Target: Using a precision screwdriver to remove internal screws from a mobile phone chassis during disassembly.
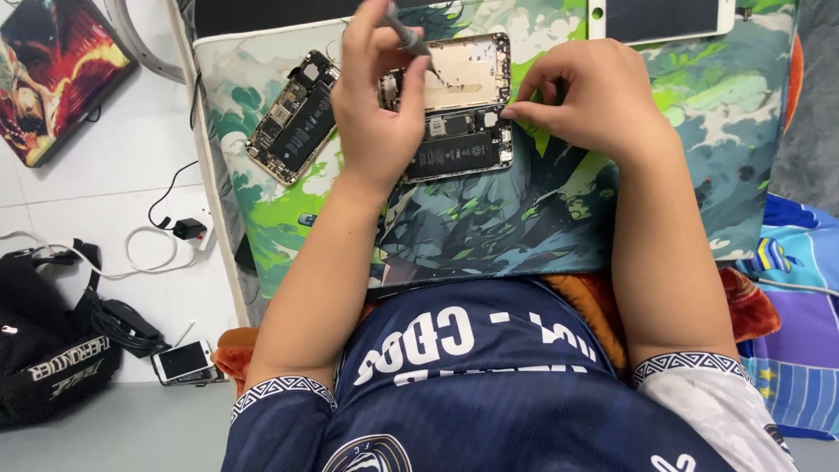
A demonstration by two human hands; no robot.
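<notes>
Firmly, left hand point(377, 105) pinches screwdriver point(404, 31) (tip on opened phone point(459, 105)).

Detached phone screen panel point(662, 17): far right on mat, white frame, dark glass. Small phone point(183, 360): near left on floor, white bezel, pale lit screen. Laptop point(54, 70): far left, red-orange art cover.

Table point(218, 175) edge pale, mostly covered by a green and blue patterned mat point(542, 218). On the mat: an opened phone point(459, 109) at centre top, battery and boards exposed; a second opened phone point(293, 118) to its left, tilted; a white-framed screen point(660, 17) at the top edge. Beside the table, white floor point(79, 210) carries a black bag point(48, 358), a white cable point(149, 253), a charger point(188, 230), a small phone point(183, 360).
</notes>
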